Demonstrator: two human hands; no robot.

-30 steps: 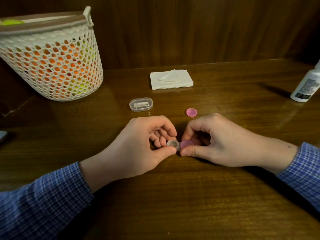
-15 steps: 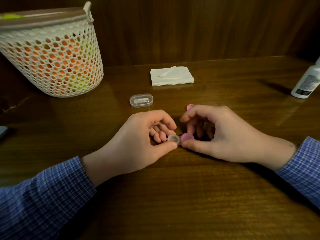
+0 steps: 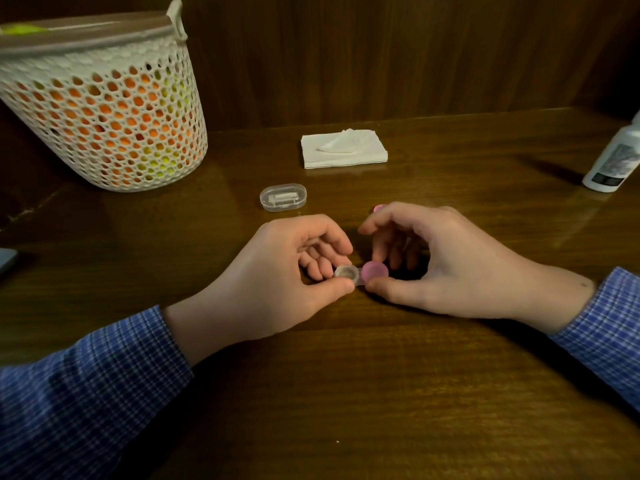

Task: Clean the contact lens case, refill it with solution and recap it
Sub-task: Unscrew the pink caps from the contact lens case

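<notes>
The small clear contact lens case [image 3: 347, 273] rests on the wooden table between my hands. My left hand [image 3: 277, 275] pinches its left well, which stands uncapped. A pink cap [image 3: 375, 270] sits on the right well, with my right hand [image 3: 433, 261] gripping it between thumb and fingers. The other pink cap [image 3: 379, 208] lies on the table just behind my right hand, mostly hidden by the fingers. The white solution bottle [image 3: 614, 161] stands at the far right edge.
A folded white tissue [image 3: 343, 148] lies at the back centre. A small clear oval box [image 3: 283, 197] sits in front of it. A white mesh basket [image 3: 100, 109] with orange and yellow contents stands at the back left. The wall panel runs close behind.
My right hand's fingers have lifted and spread over the pink cap, hiding most of the loose cap behind. The left hand has stayed on the case.
</notes>
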